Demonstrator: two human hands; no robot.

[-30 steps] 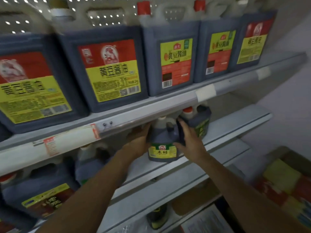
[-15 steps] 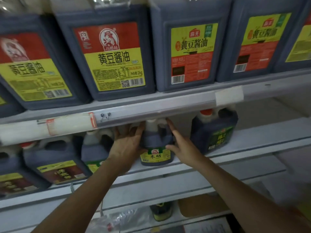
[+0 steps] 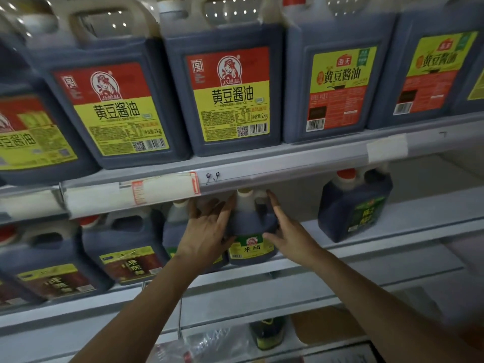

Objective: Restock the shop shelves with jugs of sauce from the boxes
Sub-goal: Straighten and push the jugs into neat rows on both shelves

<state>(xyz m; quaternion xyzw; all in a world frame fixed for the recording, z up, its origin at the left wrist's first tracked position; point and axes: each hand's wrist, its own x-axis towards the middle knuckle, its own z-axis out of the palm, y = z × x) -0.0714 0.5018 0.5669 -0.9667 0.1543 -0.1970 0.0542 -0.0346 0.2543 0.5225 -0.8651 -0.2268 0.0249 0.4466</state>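
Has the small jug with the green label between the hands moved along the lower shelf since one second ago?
Yes. The green-label jug has moved left, away from the red-capped jug it stood against and up to the jug on its left.

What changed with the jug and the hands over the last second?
The right hand let go of the handle it gripped a second ago; its fingers now lie straight along the side of the green-label jug. The jug has been slid left, away from the red-capped jug and close beside its left neighbour. The left hand stays flat on the jug's left side. The upper-shelf jugs are unchanged.
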